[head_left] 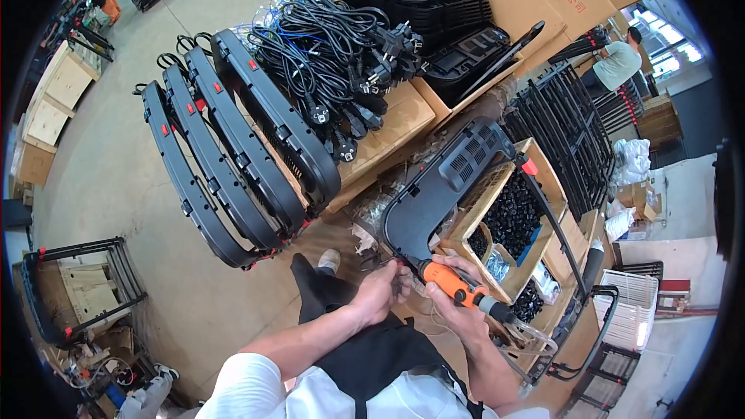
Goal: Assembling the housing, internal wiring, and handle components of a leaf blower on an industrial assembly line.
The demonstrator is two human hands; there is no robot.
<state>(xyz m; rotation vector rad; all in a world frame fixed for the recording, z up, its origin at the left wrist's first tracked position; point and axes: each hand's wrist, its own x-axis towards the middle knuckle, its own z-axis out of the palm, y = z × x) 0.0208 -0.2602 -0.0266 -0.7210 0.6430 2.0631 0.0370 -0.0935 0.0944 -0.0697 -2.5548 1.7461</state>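
Observation:
My right hand (459, 312) is wrapped around an orange and black power screwdriver (458, 283), whose nose points left toward my other hand. A clear hose runs from its rear end. At the driver's tip, my left hand (379, 292) has its fingers pinched together; whatever they hold is too small to make out. Just beyond both hands a curved black plastic housing (423, 194) with vent slots leans against a wooden parts box (464, 226). Its near end reaches down to the driver's nose.
Several finished-looking black curved housings (240, 159) stand in a row at left. Black power cords (341, 46) with plugs lie heaped on a carton. Behind is a cardboard box (535, 39) of black plastic parts. Small black pieces (512, 217) fill the wooden box. A person (618, 62) sits at far right.

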